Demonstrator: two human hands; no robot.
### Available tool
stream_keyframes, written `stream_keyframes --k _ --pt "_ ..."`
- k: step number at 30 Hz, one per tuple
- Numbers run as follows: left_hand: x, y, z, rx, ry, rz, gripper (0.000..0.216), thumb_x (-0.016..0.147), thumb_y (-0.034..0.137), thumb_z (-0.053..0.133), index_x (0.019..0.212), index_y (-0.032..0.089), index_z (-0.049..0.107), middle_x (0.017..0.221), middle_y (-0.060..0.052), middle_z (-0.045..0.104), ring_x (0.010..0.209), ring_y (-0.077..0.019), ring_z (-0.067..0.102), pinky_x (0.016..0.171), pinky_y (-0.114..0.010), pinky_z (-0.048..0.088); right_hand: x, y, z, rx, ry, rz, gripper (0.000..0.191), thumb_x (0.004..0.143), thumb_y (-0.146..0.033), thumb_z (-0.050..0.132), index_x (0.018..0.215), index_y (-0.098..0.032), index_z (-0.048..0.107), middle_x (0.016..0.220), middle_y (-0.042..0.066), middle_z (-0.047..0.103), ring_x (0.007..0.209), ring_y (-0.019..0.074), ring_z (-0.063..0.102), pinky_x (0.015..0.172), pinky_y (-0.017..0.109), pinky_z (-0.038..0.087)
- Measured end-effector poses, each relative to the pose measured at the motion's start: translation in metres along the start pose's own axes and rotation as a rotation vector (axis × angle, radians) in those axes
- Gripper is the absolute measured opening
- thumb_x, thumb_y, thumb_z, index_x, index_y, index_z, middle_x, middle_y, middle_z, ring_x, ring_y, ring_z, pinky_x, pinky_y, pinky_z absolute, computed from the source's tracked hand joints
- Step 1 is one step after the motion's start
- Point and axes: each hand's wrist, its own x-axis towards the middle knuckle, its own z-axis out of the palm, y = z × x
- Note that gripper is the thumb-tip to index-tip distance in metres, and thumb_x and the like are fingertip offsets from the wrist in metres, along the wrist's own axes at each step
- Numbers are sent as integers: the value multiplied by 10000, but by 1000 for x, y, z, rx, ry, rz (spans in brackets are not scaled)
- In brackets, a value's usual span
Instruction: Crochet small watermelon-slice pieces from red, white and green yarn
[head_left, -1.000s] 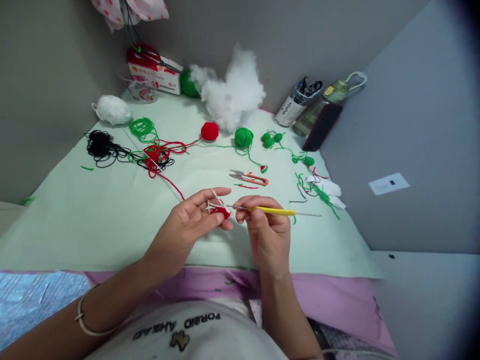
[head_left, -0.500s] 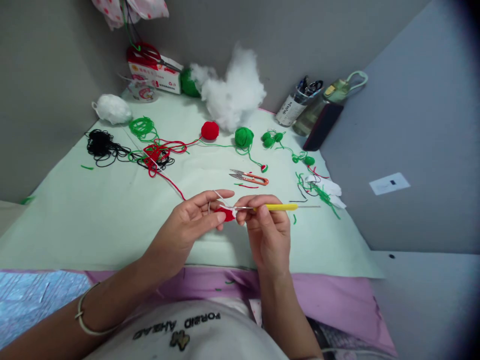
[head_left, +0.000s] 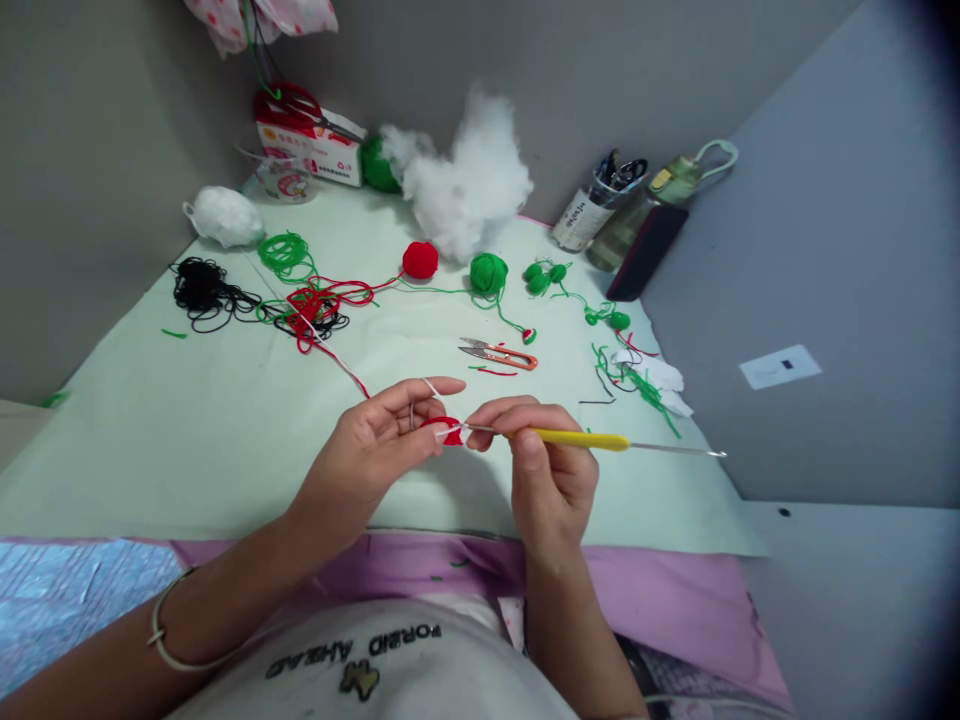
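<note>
Between thumb and fingers, my left hand (head_left: pixel 386 430) pinches a small red and white crochet piece (head_left: pixel 452 432). White yarn (head_left: pixel 433 386) passes over its raised index finger. My right hand (head_left: pixel 551 470) is closed on the yellow grip of a crochet hook (head_left: pixel 581 438). The hook's left tip meets the edge of the crochet piece; its other metal end points right, over the table. Exactly how the tip sits in the stitches is too small to tell. Beyond my hands lie orange thread snips (head_left: pixel 501 353).
Behind are a red yarn ball (head_left: pixel 420 261), a green yarn ball (head_left: pixel 488 273), white stuffing (head_left: pixel 472 185) and white yarn (head_left: pixel 223 217). Tangled black yarn (head_left: pixel 201 287) lies left. A pen cup (head_left: pixel 581 222), bottle (head_left: pixel 619 232) and phone (head_left: pixel 646 253) stand right, near yarn scraps (head_left: pixel 651 385).
My right hand has shifted slightly right and down, and the crochet hook now slants, its far end lower and further right. The crochet piece has turned a little in my left hand.
</note>
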Motion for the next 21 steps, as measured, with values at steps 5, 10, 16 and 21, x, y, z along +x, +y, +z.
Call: stream_keyframes --k 5,10,16,21 --pt "0 -1 2 -34 -32 -6 396 839 252 840 1228 255 762 917 -2 700 913 -158 664 881 -271 516 0 3 3 32 5 -14 196 1052 -232 551 1028 -254 745 990 49 743 801 161 673 701 330 553" --pt "1 -1 3 -73 -55 3 345 860 255 838 1196 240 762 850 15 704 761 -117 651 755 -236 513 -2 6 5 39 25 11 171 1046 -258 562 1010 -253 729 1010 48 749 767 158 671 704 340 561" --pt "1 2 6 -132 -64 -39 404 857 307 848 1235 233 729 783 17 721 689 -138 683 708 -269 511 -3 8 7 40 58 12 164 1043 -268 567 998 -259 725 1022 50 756 744 158 666 713 351 570" --pt "2 4 10 -138 -25 -31 331 893 349 804 1189 216 737 732 12 714 750 -174 724 736 -290 505 -3 9 9 6 58 -26 169 1037 -248 574 1001 -270 737 1011 48 760 771 166 673 711 345 571"
